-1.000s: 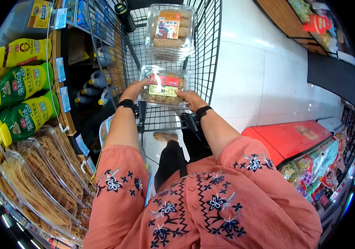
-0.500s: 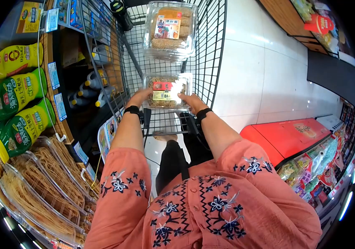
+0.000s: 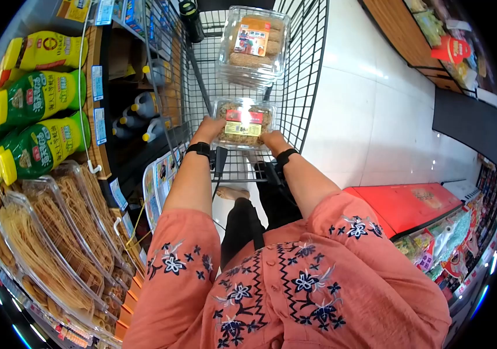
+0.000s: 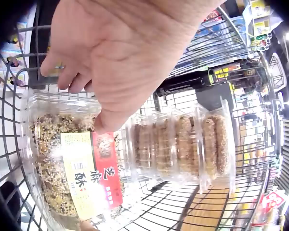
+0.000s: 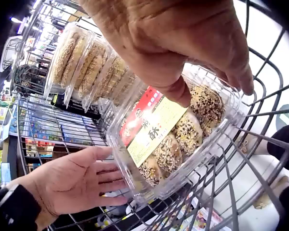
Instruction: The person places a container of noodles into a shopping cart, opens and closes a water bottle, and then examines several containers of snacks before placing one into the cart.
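Observation:
A clear plastic box of sesame-coated pastries [image 3: 243,123], with a red and yellow label [image 4: 91,168] on its lid, sits at the near end of a wire shopping cart [image 3: 312,87]. At its left side is my left hand [image 3: 206,129]. In the right wrist view that left hand [image 5: 77,180] has its fingers straight along the box's side, thumb by the lid's edge. My right hand [image 3: 276,142] is at the box's near right corner; in the right wrist view, the right thumb [image 5: 178,94] overlaps the lid and the fingers extend past its edge.
Stacked clear boxes of sesame rolls [image 3: 254,43] stand farther in the cart, beside a dark bottle [image 3: 190,20]. Shelves on the left hold green and yellow squeeze bottles [image 3: 39,96] and packs of dried noodles [image 3: 39,244]. A red display case [image 3: 405,203] is on the right.
Both thumbs have drawn back from the lid toward the pastry box's edges. The cart and boxes appear slightly farther right in the head view.

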Action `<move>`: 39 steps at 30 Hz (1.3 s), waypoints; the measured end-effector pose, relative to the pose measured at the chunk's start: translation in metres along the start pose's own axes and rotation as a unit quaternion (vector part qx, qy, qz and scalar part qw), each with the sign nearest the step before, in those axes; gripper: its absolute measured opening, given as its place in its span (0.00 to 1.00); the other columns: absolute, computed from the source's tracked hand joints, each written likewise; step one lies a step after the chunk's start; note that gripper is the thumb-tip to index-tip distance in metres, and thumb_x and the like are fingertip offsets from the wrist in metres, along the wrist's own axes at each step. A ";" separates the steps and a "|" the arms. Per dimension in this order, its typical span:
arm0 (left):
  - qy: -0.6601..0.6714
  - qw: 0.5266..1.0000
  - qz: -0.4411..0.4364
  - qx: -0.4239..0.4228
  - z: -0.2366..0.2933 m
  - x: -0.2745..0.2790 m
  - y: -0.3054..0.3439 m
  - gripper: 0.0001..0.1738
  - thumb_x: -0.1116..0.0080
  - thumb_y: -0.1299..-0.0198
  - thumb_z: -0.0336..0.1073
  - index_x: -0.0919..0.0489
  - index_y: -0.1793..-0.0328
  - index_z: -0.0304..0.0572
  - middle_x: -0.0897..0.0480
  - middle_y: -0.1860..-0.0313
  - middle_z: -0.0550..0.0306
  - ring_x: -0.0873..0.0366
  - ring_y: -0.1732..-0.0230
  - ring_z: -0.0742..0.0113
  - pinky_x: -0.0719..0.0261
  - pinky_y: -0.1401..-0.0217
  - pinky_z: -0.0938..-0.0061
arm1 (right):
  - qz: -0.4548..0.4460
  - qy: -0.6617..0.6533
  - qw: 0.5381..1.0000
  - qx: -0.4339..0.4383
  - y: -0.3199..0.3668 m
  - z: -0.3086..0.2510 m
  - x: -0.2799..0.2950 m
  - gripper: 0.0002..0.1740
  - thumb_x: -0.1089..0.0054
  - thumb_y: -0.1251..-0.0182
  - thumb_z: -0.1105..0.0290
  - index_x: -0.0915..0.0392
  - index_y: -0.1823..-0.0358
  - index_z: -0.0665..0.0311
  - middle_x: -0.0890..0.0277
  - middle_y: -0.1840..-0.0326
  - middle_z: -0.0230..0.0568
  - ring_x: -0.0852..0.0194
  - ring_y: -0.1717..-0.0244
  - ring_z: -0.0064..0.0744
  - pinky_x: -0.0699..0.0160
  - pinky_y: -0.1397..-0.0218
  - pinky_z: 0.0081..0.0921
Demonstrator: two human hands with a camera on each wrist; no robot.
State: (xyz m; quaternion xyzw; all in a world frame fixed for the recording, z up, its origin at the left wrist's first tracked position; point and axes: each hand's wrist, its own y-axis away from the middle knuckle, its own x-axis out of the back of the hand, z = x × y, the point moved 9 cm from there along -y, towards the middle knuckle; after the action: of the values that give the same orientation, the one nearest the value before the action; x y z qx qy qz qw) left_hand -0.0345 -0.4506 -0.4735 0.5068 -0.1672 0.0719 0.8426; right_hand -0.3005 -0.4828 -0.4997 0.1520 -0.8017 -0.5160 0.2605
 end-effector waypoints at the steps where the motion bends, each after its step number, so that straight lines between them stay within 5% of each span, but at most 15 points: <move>1: 0.009 1.000 0.003 -0.007 0.016 0.006 0.016 0.48 0.34 0.51 0.50 0.32 0.36 0.09 0.21 0.39 0.25 0.22 0.35 0.39 0.25 0.33 0.63 | -0.006 0.005 1.000 0.003 0.006 -0.006 0.000 0.34 0.33 0.43 0.65 0.27 0.44 0.91 0.21 0.46 0.67 0.19 0.47 0.51 0.22 0.47 0.38; 4: 0.031 0.998 0.026 -0.045 0.038 0.017 0.041 0.52 0.29 0.53 0.55 0.31 0.36 0.10 0.20 0.40 0.26 0.20 0.38 0.41 0.23 0.36 0.62 | -0.008 0.025 0.999 0.018 0.015 -0.012 -0.001 0.35 0.35 0.42 0.62 0.27 0.45 0.92 0.20 0.47 0.69 0.18 0.46 0.54 0.22 0.46 0.39; 8: 0.069 0.987 0.033 -0.144 0.057 0.025 0.071 0.42 0.31 0.46 0.53 0.26 0.38 0.20 0.19 0.42 0.29 0.18 0.42 0.43 0.21 0.40 0.61 | 0.073 0.170 0.969 0.162 0.015 -0.037 0.005 0.17 0.42 0.43 0.63 0.16 0.66 0.73 0.18 0.62 0.70 0.18 0.56 0.65 0.18 0.50 0.47; 9: 0.082 0.981 0.037 -0.172 0.062 0.032 0.082 0.39 0.32 0.44 0.52 0.24 0.38 0.23 0.19 0.43 0.30 0.18 0.43 0.43 0.20 0.41 0.61 | 0.062 0.262 0.939 0.214 0.018 -0.051 0.002 0.18 0.43 0.43 0.60 0.16 0.64 0.70 0.17 0.59 0.65 0.18 0.56 0.66 0.18 0.49 0.49; 11: 0.062 0.975 -0.043 -0.211 0.082 0.033 0.127 0.40 0.37 0.37 0.53 0.30 0.30 0.25 0.21 0.37 0.34 0.23 0.36 0.51 0.26 0.34 0.67 | 0.011 0.113 0.921 0.372 0.021 -0.069 -0.003 0.20 0.44 0.41 0.59 0.17 0.58 0.70 0.16 0.59 0.62 0.18 0.52 0.63 0.21 0.44 0.50; 12: 0.112 0.963 0.004 -0.245 0.082 0.042 0.154 0.38 0.38 0.35 0.52 0.30 0.30 0.27 0.21 0.37 0.36 0.22 0.36 0.52 0.26 0.34 0.67 | 0.031 0.263 0.851 0.454 -0.024 -0.067 -0.019 0.23 0.44 0.41 0.59 0.18 0.51 0.68 0.17 0.55 0.64 0.18 0.49 0.60 0.21 0.43 0.47; 13: 0.159 0.946 0.055 -0.276 0.075 0.047 0.184 0.36 0.38 0.33 0.51 0.29 0.30 0.28 0.20 0.38 0.37 0.22 0.36 0.53 0.26 0.34 0.66 | -0.007 0.215 0.928 0.304 0.081 -0.109 0.004 0.25 0.43 0.40 0.57 0.19 0.48 0.68 0.18 0.50 0.66 0.19 0.47 0.59 0.22 0.44 0.45; 14: 0.140 0.948 0.076 -0.276 0.069 0.052 0.213 0.34 0.39 0.32 0.50 0.29 0.30 0.29 0.20 0.38 0.37 0.22 0.36 0.54 0.26 0.34 0.66 | -0.021 0.198 0.924 0.326 0.032 -0.094 0.001 0.25 0.42 0.38 0.55 0.19 0.49 0.69 0.16 0.51 0.58 0.17 0.51 0.51 0.21 0.50 0.42; 16: 0.148 0.945 0.097 -0.274 0.053 0.067 0.276 0.33 0.41 0.30 0.50 0.29 0.30 0.30 0.20 0.37 0.37 0.23 0.35 0.54 0.27 0.33 0.65 | -0.168 0.148 0.937 0.269 0.125 -0.131 -0.014 0.21 0.41 0.32 0.57 0.21 0.47 0.66 0.19 0.57 0.33 0.21 0.58 0.25 0.23 0.58 0.25; 19: 0.177 0.946 0.109 -0.247 -0.007 0.091 0.373 0.34 0.42 0.29 0.51 0.31 0.27 0.33 0.22 0.34 0.38 0.24 0.32 0.53 0.27 0.31 0.63 | -0.305 0.111 0.910 0.257 0.200 -0.126 -0.073 0.19 0.43 0.28 0.57 0.21 0.48 0.65 0.18 0.56 0.38 0.18 0.57 0.29 0.19 0.53 0.27; 23: 0.287 0.910 0.207 -0.216 -0.105 0.096 0.466 0.33 0.43 0.28 0.51 0.31 0.26 0.35 0.21 0.34 0.44 0.25 0.31 0.56 0.27 0.30 0.64 | -0.444 0.241 0.816 0.282 0.342 -0.116 -0.154 0.22 0.44 0.25 0.58 0.23 0.42 0.68 0.17 0.51 0.42 0.18 0.49 0.32 0.21 0.43 0.28; 27: 0.377 0.866 0.294 -0.147 -0.208 0.083 0.569 0.27 0.45 0.26 0.48 0.27 0.31 0.36 0.19 0.38 0.51 0.22 0.36 0.61 0.25 0.32 0.66 | -0.611 0.343 0.658 0.278 0.448 -0.053 -0.235 0.21 0.45 0.22 0.59 0.25 0.38 0.68 0.19 0.45 0.42 0.20 0.43 0.33 0.22 0.40 0.30; 31: 0.529 0.736 0.413 -0.083 -0.327 0.046 0.635 0.26 0.44 0.27 0.52 0.23 0.37 0.35 0.17 0.43 0.51 0.18 0.43 0.63 0.21 0.39 0.67 | -0.708 0.403 0.540 0.209 0.528 0.027 -0.293 0.23 0.45 0.21 0.61 0.29 0.32 0.67 0.20 0.41 0.42 0.21 0.41 0.32 0.22 0.39 0.30; 34: 0.558 0.608 0.564 0.019 -0.419 0.028 0.681 0.30 0.46 0.27 0.54 0.25 0.37 0.32 0.18 0.44 0.47 0.17 0.44 0.59 0.19 0.42 0.65 | -0.727 0.417 0.472 0.273 0.565 0.084 -0.336 0.28 0.43 0.22 0.60 0.34 0.28 0.68 0.22 0.40 0.43 0.21 0.43 0.30 0.22 0.40 0.28; 39: 0.577 0.454 0.679 0.003 -0.501 0.030 0.704 0.28 0.51 0.25 0.50 0.28 0.37 0.27 0.20 0.44 0.41 0.18 0.41 0.53 0.18 0.40 0.62 | -0.677 0.471 0.459 0.329 0.601 0.149 -0.397 0.38 0.40 0.25 0.58 0.42 0.24 0.72 0.23 0.41 0.48 0.19 0.48 0.31 0.18 0.48 0.27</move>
State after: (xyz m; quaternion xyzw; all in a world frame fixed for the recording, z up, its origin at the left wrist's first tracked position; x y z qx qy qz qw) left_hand -0.1061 0.3230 -0.0939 0.0779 0.0660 0.8977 0.4286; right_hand -0.0461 0.0860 -0.1080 0.9417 -0.3125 -0.0781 0.0976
